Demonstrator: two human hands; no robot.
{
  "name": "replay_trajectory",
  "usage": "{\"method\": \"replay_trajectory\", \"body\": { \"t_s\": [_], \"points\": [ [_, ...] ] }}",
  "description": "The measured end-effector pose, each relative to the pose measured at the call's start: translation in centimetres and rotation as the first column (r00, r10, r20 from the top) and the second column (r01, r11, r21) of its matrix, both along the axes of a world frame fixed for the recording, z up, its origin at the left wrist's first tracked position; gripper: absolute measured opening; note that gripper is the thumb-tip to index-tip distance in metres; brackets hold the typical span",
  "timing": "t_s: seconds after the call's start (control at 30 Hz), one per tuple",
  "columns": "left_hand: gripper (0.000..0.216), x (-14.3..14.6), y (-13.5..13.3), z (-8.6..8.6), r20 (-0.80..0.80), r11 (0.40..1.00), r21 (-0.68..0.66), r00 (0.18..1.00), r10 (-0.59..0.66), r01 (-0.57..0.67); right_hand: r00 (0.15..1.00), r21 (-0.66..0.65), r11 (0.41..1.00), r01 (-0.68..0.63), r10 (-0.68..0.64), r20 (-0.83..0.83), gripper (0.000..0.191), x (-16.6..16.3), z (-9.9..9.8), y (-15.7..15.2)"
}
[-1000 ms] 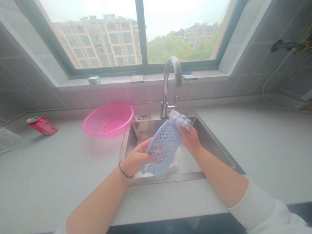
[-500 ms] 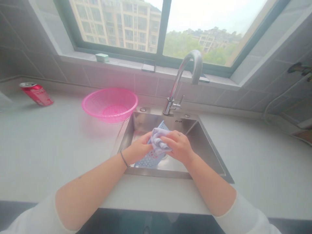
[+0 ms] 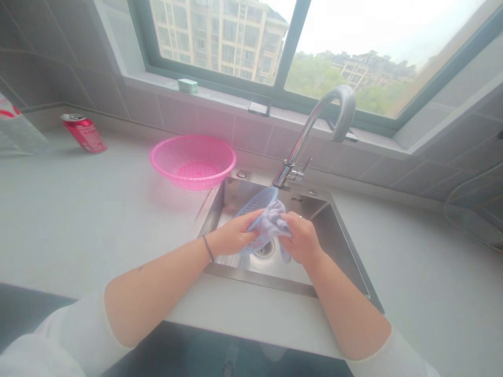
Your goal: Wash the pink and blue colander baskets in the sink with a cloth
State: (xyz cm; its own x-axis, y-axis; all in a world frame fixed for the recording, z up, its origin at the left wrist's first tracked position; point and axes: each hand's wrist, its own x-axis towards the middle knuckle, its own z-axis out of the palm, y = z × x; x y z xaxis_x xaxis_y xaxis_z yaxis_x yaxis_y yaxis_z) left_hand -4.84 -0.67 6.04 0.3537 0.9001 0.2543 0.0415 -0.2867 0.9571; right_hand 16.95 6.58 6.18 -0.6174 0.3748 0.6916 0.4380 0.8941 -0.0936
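Over the steel sink (image 3: 338, 235) my left hand (image 3: 231, 238) grips the near rim of a pale blue perforated basket (image 3: 255, 203), tilted on edge. My right hand (image 3: 301, 238) is closed round a bunched lilac cloth (image 3: 272, 222) and presses it against the basket's inner face. Both hands sit close together above the drain (image 3: 266, 250). The chrome tap (image 3: 314, 131) arches just behind them.
A pink plastic basket (image 3: 192, 162) stands on the counter left of the sink. A red can (image 3: 84, 133) lies further left by the wall, beside a clear bag (image 3: 18, 131). On the window sill lie a green block (image 3: 187, 85) and two phones (image 3: 259, 107).
The basket came down from being held up high into the sink. The cloth moved from its top edge to its inner face. My view swung left.
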Motion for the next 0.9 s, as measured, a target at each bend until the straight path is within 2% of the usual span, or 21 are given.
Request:
{"method": "replay_trajectory", "body": {
  "t_s": [0.07, 0.13, 0.23, 0.3, 0.33, 0.53, 0.73, 0.8, 0.9],
  "points": [
    [0.054, 0.0, -0.2, 0.0, -0.023, 0.999, -0.009, 0.999, -0.044, 0.044, 0.986, -0.045, 0.99, 0.136, -0.14, -0.09, 0.021, 0.6, 0.2, 0.9],
    [0.055, 0.1, -0.2, -0.2, -0.033, 0.997, -0.015, 0.997, -0.074, 0.073, 0.974, -0.06, 0.981, 0.184, -0.19, -0.123, 0.02, 0.8, 0.4, 1.1],
    [0.057, 0.2, 0.2, -0.7, -0.057, 0.997, 0.081, 0.998, 0.012, -0.008, 0.999, 0.038, 0.999, 0.013, -0.012, -0.038, 0.01, 0.1, 0.6, 0.1],
    [0.055, 0.1, 0.4, -0.8, -0.066, 0.99, 0.132, 0.996, 0.066, -0.057, 0.993, 0.115, 0.987, -0.116, 0.113, 0.037, 0.005, -0.5, 0.6, -0.6],
    [0.053, 0.0, 0.5, -0.7, -0.07, 0.987, 0.145, 0.995, 0.076, -0.065, 0.99, 0.133, 0.981, -0.14, 0.135, 0.048, 0.006, -0.6, 0.6, -0.7],
    [0.055, -0.6, 0.3, -0.1, -0.115, 0.995, 0.089, 0.993, -0.033, 0.044, 0.988, 0.041, 0.993, 0.11, -0.105, -0.11, 0.016, 0.4, 0.6, 0.6],
    [0.057, -0.6, 0.3, 0.0, -0.109, 0.986, 0.168, 0.993, 0.032, -0.014, 0.995, 0.118, 0.988, -0.096, 0.093, 0.029, 0.008, -0.5, 0.7, -1.0],
    [0.056, -0.5, 0.2, 0.1, -0.115, 0.986, 0.164, 0.993, 0.025, -0.006, 0.999, 0.103, 0.994, -0.03, 0.033, -0.021, 0.01, -0.3, 0.8, -0.5],
    [0.056, -0.4, -0.1, 0.3, -0.11, 0.991, 0.103, 0.992, -0.069, 0.08, 0.98, 0.056, 0.989, 0.138, -0.129, -0.151, 0.015, 0.6, 1.0, 0.6]
  ]
}}
